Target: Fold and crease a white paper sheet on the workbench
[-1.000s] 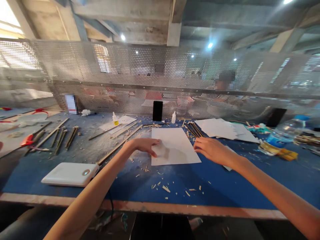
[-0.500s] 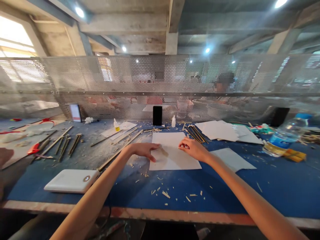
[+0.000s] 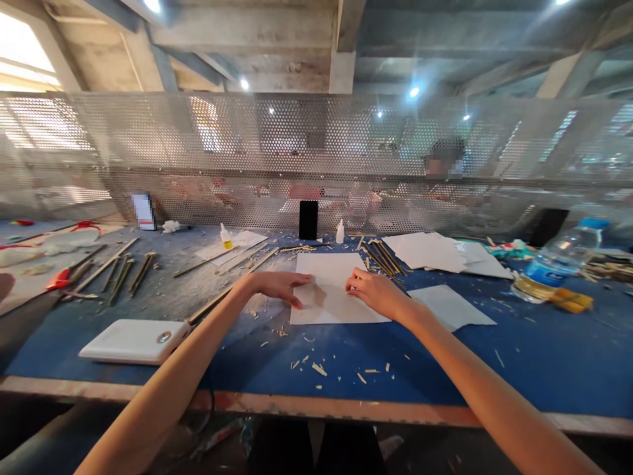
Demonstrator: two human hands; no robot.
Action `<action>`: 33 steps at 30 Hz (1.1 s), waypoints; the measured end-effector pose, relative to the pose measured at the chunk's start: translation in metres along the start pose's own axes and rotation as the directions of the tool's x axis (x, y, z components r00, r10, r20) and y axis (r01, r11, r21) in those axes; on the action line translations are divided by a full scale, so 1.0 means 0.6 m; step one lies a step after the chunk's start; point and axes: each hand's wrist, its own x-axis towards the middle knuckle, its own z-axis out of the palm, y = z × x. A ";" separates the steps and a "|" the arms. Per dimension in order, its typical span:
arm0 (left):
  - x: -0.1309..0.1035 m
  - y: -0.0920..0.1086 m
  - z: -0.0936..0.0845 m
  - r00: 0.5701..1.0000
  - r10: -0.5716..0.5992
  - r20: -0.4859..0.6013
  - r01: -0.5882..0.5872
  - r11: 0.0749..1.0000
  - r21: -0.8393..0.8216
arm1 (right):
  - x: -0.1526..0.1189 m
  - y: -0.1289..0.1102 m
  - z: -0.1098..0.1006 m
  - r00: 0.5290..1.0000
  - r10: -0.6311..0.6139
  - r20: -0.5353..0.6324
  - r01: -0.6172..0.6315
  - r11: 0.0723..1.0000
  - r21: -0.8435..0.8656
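Note:
A white sheet of paper point(image 3: 326, 307) lies flat on the blue tabletop point(image 3: 410, 376) in front of me. My left hand point(image 3: 279, 287) rests at its left edge, thumb and fingers apart, holding nothing. On the right side of the sheet my right hand point(image 3: 373, 290) has its fingers curled and pinched together just over the paper. Whatever is between those fingertips, if anything, is hidden. Right of that hand lies a second white sheet point(image 3: 452, 307) with an uneven lower edge. A bundle of thin sticks point(image 3: 383, 254) is just behind my right hand.
A white power bank point(image 3: 131, 340) sits left of my left forearm. Farther back stand a yellow-labelled glue bottle point(image 3: 225, 237), a white bottle point(image 3: 340, 232) and a black phone point(image 3: 308, 220). Stacked paper point(image 3: 425, 254) and a water bottle point(image 3: 556, 257) are right. Wood chips point(image 3: 319, 369) litter the front.
The view has shifted slightly, so everything on the table sits a little higher and to the left. Both hands keep nearly the same pose on the paper.

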 end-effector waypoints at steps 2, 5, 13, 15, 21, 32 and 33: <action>0.000 0.001 0.000 1.000 0.006 -0.008 -0.006 1.000 -0.002 | 0.000 -0.008 -0.004 1.000 -0.016 0.005 0.016 0.999 -0.038; -0.001 0.003 0.001 1.000 -0.006 -0.011 0.006 1.000 -0.006 | 0.001 -0.015 -0.004 1.000 -0.017 0.014 0.017 0.999 -0.034; 0.006 0.000 0.005 1.000 0.021 -0.011 -0.021 1.000 -0.014 | 0.012 -0.028 0.019 0.999 0.032 -0.011 -0.028 0.970 0.240; 0.009 0.003 0.008 1.000 0.014 -0.007 -0.014 1.000 -0.001 | 0.015 -0.034 0.027 1.000 0.020 -0.012 -0.015 0.958 0.285; 0.020 0.024 0.017 1.000 0.012 -0.009 -0.012 1.000 0.025 | 0.022 -0.049 0.049 0.993 0.107 -0.057 -0.085 0.950 0.301; 0.027 0.018 0.021 1.000 0.021 -0.006 -0.021 0.999 0.047 | 0.020 -0.056 0.045 0.994 0.113 0.011 -0.113 0.978 0.175; 0.027 0.018 0.021 1.000 0.018 -0.007 -0.018 0.999 0.043 | 0.019 -0.058 0.045 0.995 0.100 0.026 -0.103 0.975 0.199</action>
